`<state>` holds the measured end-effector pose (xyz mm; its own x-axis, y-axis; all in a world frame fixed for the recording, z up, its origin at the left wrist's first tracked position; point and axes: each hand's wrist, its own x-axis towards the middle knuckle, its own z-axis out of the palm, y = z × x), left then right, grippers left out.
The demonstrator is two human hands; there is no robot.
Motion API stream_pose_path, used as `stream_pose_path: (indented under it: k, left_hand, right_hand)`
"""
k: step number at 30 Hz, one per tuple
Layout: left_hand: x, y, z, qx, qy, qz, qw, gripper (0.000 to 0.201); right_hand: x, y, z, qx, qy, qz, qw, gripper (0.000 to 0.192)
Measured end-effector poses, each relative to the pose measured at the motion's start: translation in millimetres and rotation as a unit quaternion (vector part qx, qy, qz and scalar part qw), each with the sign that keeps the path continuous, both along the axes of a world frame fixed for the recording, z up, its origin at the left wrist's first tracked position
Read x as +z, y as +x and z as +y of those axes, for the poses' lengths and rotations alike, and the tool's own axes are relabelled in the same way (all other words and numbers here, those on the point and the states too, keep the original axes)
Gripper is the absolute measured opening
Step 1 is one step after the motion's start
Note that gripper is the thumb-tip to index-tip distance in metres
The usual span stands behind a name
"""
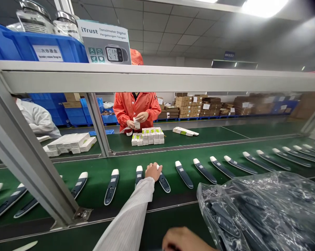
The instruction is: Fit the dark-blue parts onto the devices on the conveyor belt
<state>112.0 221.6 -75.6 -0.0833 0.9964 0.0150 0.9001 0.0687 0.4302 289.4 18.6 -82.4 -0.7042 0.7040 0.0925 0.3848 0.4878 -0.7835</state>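
The left hand (153, 170) lies curled on a thermometer (163, 182) on the green belt (100, 190), whose long axis runs toward the person; the right hand (183, 240), near the plastic bag (262, 209), grip unclear.

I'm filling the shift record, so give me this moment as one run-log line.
left hand: on dark device on green belt | right hand: low by plastic bag, grip unclear | row of devices along belt | person in orange handling boxes
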Motion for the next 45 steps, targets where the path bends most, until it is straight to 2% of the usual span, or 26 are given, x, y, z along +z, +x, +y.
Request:
stream_pose_path:
  k: [2, 5, 8, 11, 13, 15, 17, 19, 21, 25, 32, 39, 45]
  left_hand:
    - [-0.6, 6.7, 0.2, 0.006, 0.0, 0.0, 1.0, 0.04]
    - [-1.2, 15.2, 0.9, 0.011, 0.004, 0.002, 1.0, 0.039]
    - [-2.4, 23.1, 2.2, 0.01, 0.009, 0.004, 1.0, 0.038]
    - [-3.9, 31.4, 3.5, 0.01, 0.015, 0.004, 1.0, 0.037]
    - [-4.5, 37.2, 4.0, 0.011, 0.019, 0.003, 1.0, 0.036]
    - [-4.1, 43.1, 4.0, 0.012, 0.022, 0.003, 1.0, 0.036]
    - [-2.8, 49.0, 3.6, 0.012, 0.023, 0.002, 1.0, 0.035]
    - [-1.0, 55.0, 3.4, 0.011, 0.021, 0.002, 1.0, 0.035]
    - [0.5, 60.8, 3.7, 0.011, 0.02, 0.003, 1.0, 0.035]
    - [0.7, 71.8, 5.9, 0.011, 0.024, 0.005, 1.0, 0.036]
    - [-1.9, 90.3, 9.7, 0.007, 0.033, 0.009, 0.999, 0.035]
    - [-3.5, 108.7, 15.0, 0.0, 0.038, 0.008, 0.999, 0.035]
    - [-3.6, 124.1, 18.4, -0.001, 0.041, 0.008, 0.999, 0.035]
  right_hand:
    - [8.6, 6.1, 21.8, -0.1, -0.049, 0.083, 0.99, 0.027]
    - [13.8, 10.9, 63.4, -0.251, -0.12, 0.156, 0.948, 0.043]
    - [12.1, 11.3, 97.8, -0.323, -0.095, 0.108, 0.935, 0.047]
    - [10.8, 11.7, 110.1, -0.351, -0.036, 0.068, 0.933, 0.032]
    - [11.8, 12.9, 108.0, -0.361, 0.025, 0.022, 0.932, 0.023]
    - [13.7, 14.7, 103.1, -0.358, 0.116, -0.081, 0.923, 0.018]
    - [15.3, 16.7, 99.9, -0.35, 0.196, -0.209, 0.892, 0.022]
    - [16.3, 18.7, 99.3, -0.349, 0.229, -0.287, 0.862, 0.029]
    - [16.8, 20.2, 100.1, -0.343, 0.241, -0.314, 0.852, 0.032]
    - [17.2, 22.2, 99.2, -0.307, 0.261, -0.33, 0.854, 0.029]
    - [16.4, 34.2, 97.6, -0.332, 0.233, -0.333, 0.851, 0.039]
    - [18.3, 55.1, 102.4, -0.285, 0.232, -0.348, 0.863, 0.041]
    - [24.2, 69.1, 107.3, -0.298, 0.206, -0.357, 0.861, 0.043]
